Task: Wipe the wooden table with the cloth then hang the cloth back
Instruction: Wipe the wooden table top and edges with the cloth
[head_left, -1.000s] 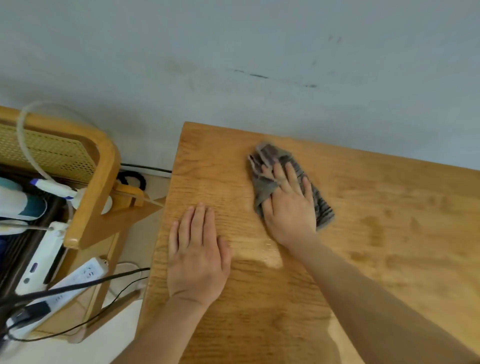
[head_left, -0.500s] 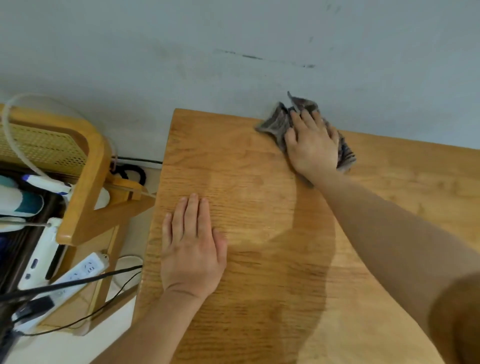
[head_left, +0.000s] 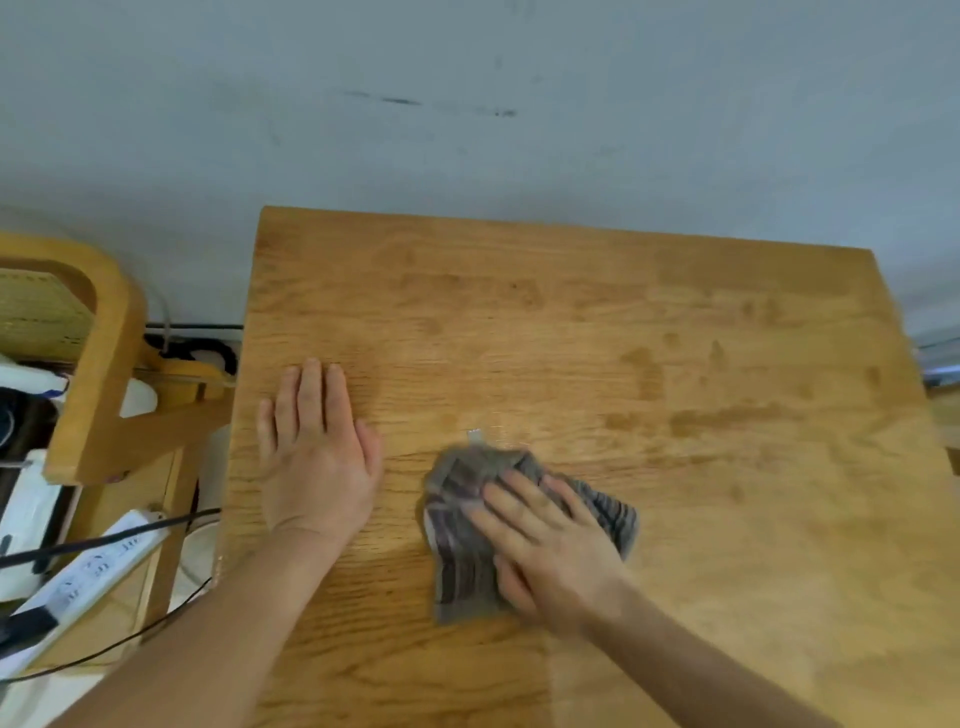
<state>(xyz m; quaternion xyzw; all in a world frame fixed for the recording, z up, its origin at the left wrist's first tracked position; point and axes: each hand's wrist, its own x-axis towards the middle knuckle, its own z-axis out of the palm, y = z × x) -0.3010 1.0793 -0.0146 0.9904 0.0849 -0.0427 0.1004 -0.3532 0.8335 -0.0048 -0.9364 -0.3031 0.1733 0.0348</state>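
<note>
The wooden table (head_left: 649, 322) fills the middle and right of the view, its top streaked with damp patches. A crumpled grey striped cloth (head_left: 462, 525) lies on the table near its front middle. My right hand (head_left: 556, 545) presses flat on the cloth, fingers spread over it and blurred by motion. My left hand (head_left: 317, 457) rests palm down on the bare wood to the left of the cloth, fingers together, holding nothing.
A grey wall (head_left: 467, 130) stands right behind the table's far edge. To the left stands a wooden chair-like frame (head_left: 98, 364) with a cane panel. Below it lie a white power strip (head_left: 88, 571) and black cables (head_left: 114, 540).
My right hand has dragged the cloth from the table's far edge by the wall back toward me, to the front middle. My left hand has stayed flat on the wood.
</note>
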